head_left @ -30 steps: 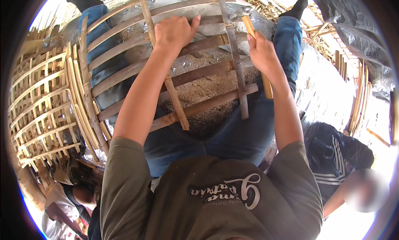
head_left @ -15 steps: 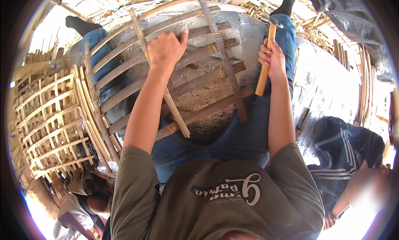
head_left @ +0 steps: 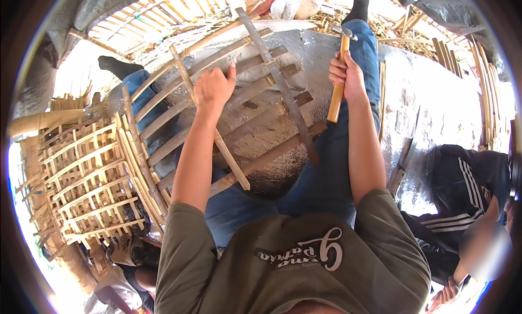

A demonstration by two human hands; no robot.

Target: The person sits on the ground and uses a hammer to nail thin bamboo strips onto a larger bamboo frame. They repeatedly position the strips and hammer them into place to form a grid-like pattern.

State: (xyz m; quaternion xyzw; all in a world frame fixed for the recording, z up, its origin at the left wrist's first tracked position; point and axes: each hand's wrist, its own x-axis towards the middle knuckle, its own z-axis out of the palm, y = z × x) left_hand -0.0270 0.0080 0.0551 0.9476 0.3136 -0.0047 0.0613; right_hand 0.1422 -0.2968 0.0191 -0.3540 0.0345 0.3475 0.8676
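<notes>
A flat bamboo lattice [head_left: 272, 120] of long slats crossed by narrower strips lies tilted over my spread legs. My left hand [head_left: 213, 89] is closed over one of its crosswise strips [head_left: 231, 156], with the thumb sticking out. To the right, my right hand [head_left: 348, 77] grips a hammer [head_left: 336, 99] by its wooden handle. The metal hammer head points away from me, near my right shin and apart from the lattice. My left palm is hidden, so how its fingers wrap the strip cannot be seen.
A stack of pale woven bamboo panels [head_left: 89, 178] stands at my left. A person in a dark striped top [head_left: 462, 172] sits at the right; another person [head_left: 117, 287] is at the lower left. A dark narrow strip [head_left: 402, 164] lies to my right. Bamboo scraps [head_left: 326, 23] lie at the back.
The view has shifted slightly, so the lattice, hands and hammer appear a little displaced. Both hands keep the same grips.
</notes>
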